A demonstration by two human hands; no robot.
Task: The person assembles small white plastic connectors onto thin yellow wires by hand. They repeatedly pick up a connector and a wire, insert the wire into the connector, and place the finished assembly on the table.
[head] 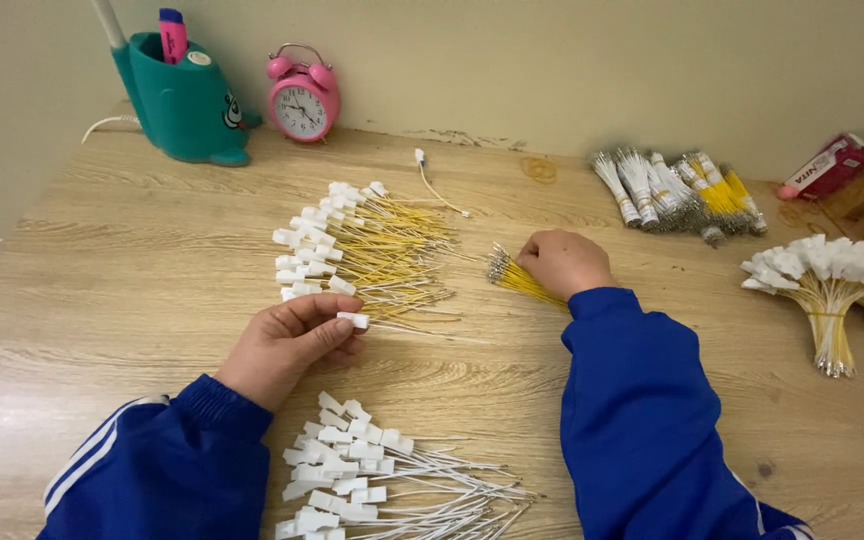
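My left hand (287,345) pinches a small white plastic connector (354,320) at the near end of a fanned pile of yellow wires with white connectors (362,250). To its right, my right hand (562,262) is closed on a small bundle of bare yellow wires (514,277) whose metal tips point left. Close to me lies a second pile, white wires with white connectors (372,480), between my two blue sleeves.
At the back stand a teal pen holder (184,100) and a pink alarm clock (303,97). Tied wire bundles (677,190) lie back right. More bundles with white connectors (832,280) sit at the right edge, beside a red packet (827,167).
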